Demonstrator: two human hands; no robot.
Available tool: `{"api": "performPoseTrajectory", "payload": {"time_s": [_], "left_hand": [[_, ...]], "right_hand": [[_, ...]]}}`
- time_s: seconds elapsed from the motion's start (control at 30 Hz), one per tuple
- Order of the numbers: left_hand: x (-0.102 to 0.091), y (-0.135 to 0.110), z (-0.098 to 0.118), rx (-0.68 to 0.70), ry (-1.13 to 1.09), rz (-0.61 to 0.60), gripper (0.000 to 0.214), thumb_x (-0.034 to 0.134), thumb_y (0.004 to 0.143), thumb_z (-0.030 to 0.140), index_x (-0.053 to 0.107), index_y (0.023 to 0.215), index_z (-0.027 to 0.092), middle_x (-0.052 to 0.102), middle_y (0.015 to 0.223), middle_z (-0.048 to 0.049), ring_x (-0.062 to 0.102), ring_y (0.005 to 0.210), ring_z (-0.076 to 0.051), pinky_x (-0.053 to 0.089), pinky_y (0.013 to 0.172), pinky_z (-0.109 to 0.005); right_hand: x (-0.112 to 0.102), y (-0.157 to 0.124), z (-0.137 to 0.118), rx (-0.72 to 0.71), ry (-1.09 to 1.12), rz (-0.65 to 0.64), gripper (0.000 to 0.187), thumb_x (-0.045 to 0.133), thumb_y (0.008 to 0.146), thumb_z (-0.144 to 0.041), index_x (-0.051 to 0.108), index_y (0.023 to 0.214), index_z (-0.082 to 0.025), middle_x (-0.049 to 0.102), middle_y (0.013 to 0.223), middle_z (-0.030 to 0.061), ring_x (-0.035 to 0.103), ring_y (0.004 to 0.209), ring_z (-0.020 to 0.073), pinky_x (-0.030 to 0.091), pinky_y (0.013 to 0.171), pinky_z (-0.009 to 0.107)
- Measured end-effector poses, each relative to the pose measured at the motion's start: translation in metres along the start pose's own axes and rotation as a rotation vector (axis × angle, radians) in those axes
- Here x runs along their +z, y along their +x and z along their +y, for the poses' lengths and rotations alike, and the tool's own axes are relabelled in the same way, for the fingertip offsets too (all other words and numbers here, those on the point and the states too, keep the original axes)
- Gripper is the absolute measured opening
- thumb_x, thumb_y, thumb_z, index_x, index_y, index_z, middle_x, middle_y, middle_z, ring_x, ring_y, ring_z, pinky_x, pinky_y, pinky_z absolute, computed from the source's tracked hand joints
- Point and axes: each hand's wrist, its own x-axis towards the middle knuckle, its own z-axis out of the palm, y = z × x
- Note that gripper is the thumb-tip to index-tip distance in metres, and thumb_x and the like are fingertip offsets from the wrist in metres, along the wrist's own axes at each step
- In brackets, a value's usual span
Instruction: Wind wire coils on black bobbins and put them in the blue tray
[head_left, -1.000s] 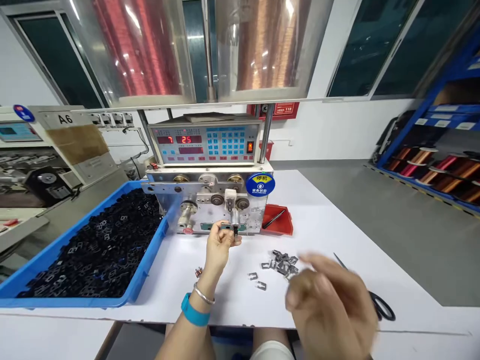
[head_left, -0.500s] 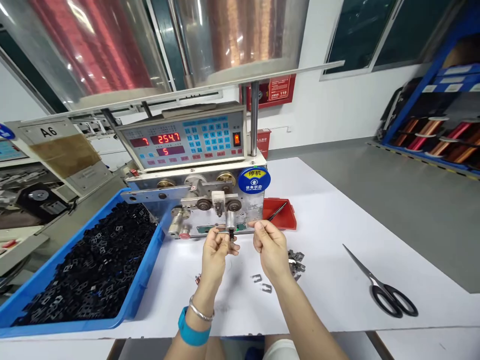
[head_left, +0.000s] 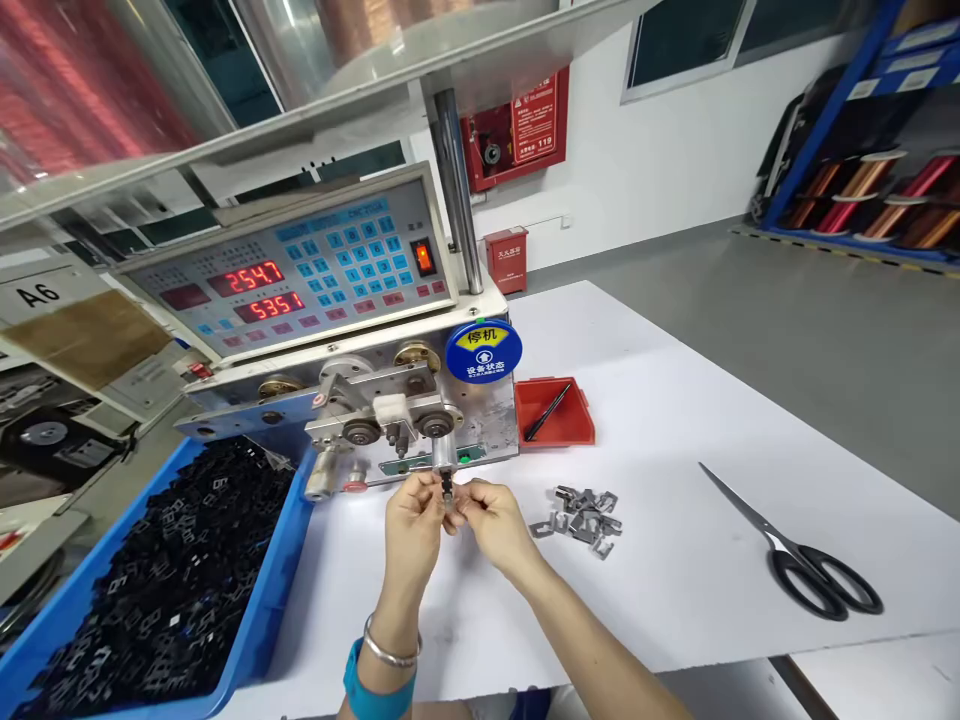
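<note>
A small black bobbin (head_left: 447, 484) sits at the lower end of the metal spindle of a coil winding machine (head_left: 491, 415). My left hand (head_left: 415, 525) pinches it from the left, its thumb and fingertips closed. From the other side my right hand (head_left: 495, 522) is closed too, its pinched fingertips pressed against the bobbin. A grey tip shows just below the bobbin, between the fingers. Any wire there is too fine to make out. To the right of my right hand lies a pile of grey metal clips (head_left: 581, 520) on the white table (head_left: 637, 600).
A blue bin (head_left: 259, 610) heaped with black plastic parts stands at the left. Black-handled scissors (head_left: 795, 555) lie at the right. Beside the machine is a red tray (head_left: 559, 440) with a black pen. The control panel (head_left: 300, 265) glows above.
My right hand has come left to the bobbin and now meets my left hand there. The view has shifted closer to the machine. The lower display reads 5351 instead of 5.
</note>
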Motion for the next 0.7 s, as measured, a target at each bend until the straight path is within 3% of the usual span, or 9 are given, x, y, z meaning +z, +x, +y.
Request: {"api": "performPoseTrajectory", "payload": {"time_s": [0.1,0.2,0.3,0.37,0.43,0.5,0.6,0.7], "left_hand": [[-0.005,0.003,-0.006,0.089,0.121,0.027,0.031,0.071,0.069,0.045,0.055,0.069,0.018,0.057,0.052,0.0044,0.049,0.044,-0.009,0.039,0.043,-0.019],[-0.016,-0.002,-0.003,0.171,0.346,0.071,0.025,0.065,0.076,0.041,0.058,0.067,0.018,0.051,0.05,0.0057,0.041,0.045,-0.008,0.032,0.044,-0.019],[-0.031,-0.008,0.017,0.283,0.624,0.112,0.017,0.064,0.076,0.034,0.061,0.067,0.02,0.038,0.042,0.0088,0.031,0.039,-0.008,0.025,0.043,-0.021],[-0.037,-0.004,0.036,0.417,0.765,0.127,0.009,0.067,0.073,0.029,0.065,0.07,0.021,0.044,0.045,0.0069,0.037,0.042,-0.009,0.03,0.047,-0.022],[-0.037,0.011,0.054,0.498,0.802,0.124,0.007,0.071,0.067,0.026,0.067,0.066,0.02,0.055,0.052,0.0027,0.047,0.051,-0.013,0.035,0.055,-0.025],[-0.031,0.031,0.062,0.427,0.676,0.079,0.013,0.075,0.06,0.024,0.064,0.057,0.02,0.056,0.052,0.0015,0.051,0.056,-0.015,0.038,0.058,-0.026],[-0.02,0.051,0.047,0.184,0.305,-0.03,0.023,0.078,0.054,0.027,0.057,0.052,0.019,0.049,0.047,0.0048,0.048,0.053,-0.013,0.039,0.057,-0.025],[-0.017,0.039,0.021,0.101,0.21,-0.05,0.031,0.075,0.057,0.036,0.051,0.049,0.018,0.037,0.041,0.0084,0.031,0.041,-0.007,0.029,0.043,-0.021]], "right_hand": [[-0.006,-0.003,-0.002,-0.041,-0.08,0.135,0.017,0.057,0.079,-0.029,0.069,0.078,-0.018,0.06,0.074,0.0025,0.05,0.051,0.0101,0.046,0.051,0.024],[-0.012,-0.003,-0.016,-0.212,-0.147,0.17,0.038,0.056,0.081,-0.024,0.061,0.119,-0.023,0.058,0.11,0.0084,0.056,0.057,0.0084,0.051,0.057,0.025],[-0.015,0.003,-0.032,-0.408,-0.191,0.06,0.041,0.054,0.083,-0.019,0.059,0.124,-0.026,0.053,0.127,0.0103,0.066,0.084,0.0163,0.055,0.076,0.031],[-0.016,0.008,-0.036,-0.49,-0.243,0.021,0.037,0.053,0.084,-0.017,0.062,0.119,-0.026,0.055,0.129,0.0093,0.061,0.106,0.0221,0.051,0.091,0.037],[-0.017,0.011,-0.036,-0.529,-0.274,-0.003,0.038,0.054,0.084,-0.015,0.063,0.119,-0.027,0.055,0.131,0.0078,0.055,0.117,0.0244,0.049,0.096,0.04],[-0.017,0.012,-0.032,-0.524,-0.264,-0.017,0.042,0.052,0.084,-0.013,0.06,0.122,-0.027,0.053,0.134,0.0065,0.056,0.115,0.0238,0.054,0.089,0.038],[-0.016,0.013,-0.026,-0.524,-0.228,-0.001,0.044,0.053,0.081,-0.01,0.06,0.122,-0.028,0.053,0.133,0.0053,0.06,0.111,0.0223,0.06,0.078,0.031],[-0.015,0.013,-0.025,-0.539,-0.218,0.015,0.046,0.055,0.079,-0.009,0.062,0.119,-0.027,0.054,0.131,0.0049,0.06,0.11,0.0222,0.06,0.076,0.029]]}}
